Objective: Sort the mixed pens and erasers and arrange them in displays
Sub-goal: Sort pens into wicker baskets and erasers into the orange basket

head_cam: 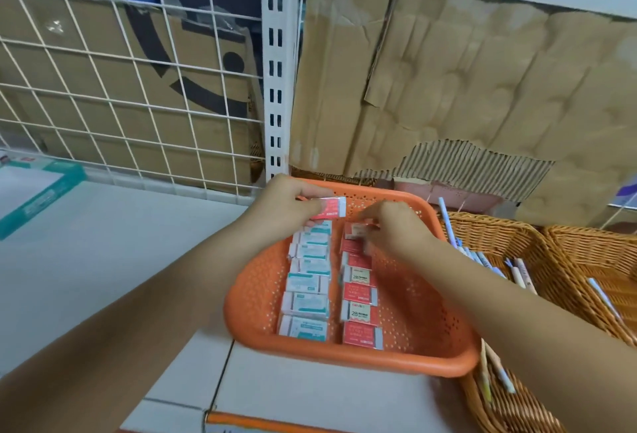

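An orange perforated basket [424, 336] holds two columns of erasers: teal-and-white ones [305, 305] on the left, red ones [360, 312] on the right. My left hand [293, 203] grips a red eraser [331, 208] above the basket's far end. At the top of the red column, my right hand [393, 227] pinches another red eraser [356, 230]. Pens [489, 262] lie in a wicker basket [537, 250] to the right.
A second wicker basket [599, 250] with a pen sits at far right. White wire mesh [120, 88] and torn cardboard [448, 105] back the shelf. A teal box [38, 188] lies at the left. An upright shelf post [275, 64] stands behind the orange basket.
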